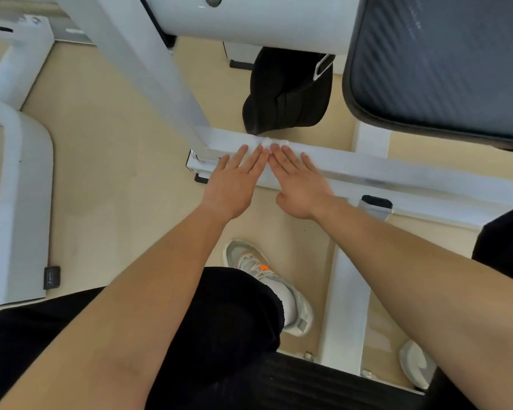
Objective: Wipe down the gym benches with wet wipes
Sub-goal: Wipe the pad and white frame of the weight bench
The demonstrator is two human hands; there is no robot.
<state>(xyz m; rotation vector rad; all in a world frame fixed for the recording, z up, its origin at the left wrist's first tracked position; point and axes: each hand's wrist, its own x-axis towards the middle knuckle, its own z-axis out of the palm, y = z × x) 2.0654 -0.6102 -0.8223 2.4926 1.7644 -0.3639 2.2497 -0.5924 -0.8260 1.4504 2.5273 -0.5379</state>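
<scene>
A white wet wipe (271, 142) lies on the white steel base bar (382, 168) of a gym machine, low near the floor. My left hand (234, 182) and my right hand (298, 184) lie flat side by side on that bar, fingers straight, fingertips pressing on the near edge of the wipe. Most of the wipe is hidden under my fingers. A dark padded bench seat (439, 63) sits at the upper right, above the bar.
A black padded roller (288, 90) hangs just behind the bar. White frame posts (148, 66) rise at the left, and another white machine base (21, 187) stands on the beige floor. My knee and grey shoe (279, 285) are below my hands. A black step plate (323, 383) lies at the bottom.
</scene>
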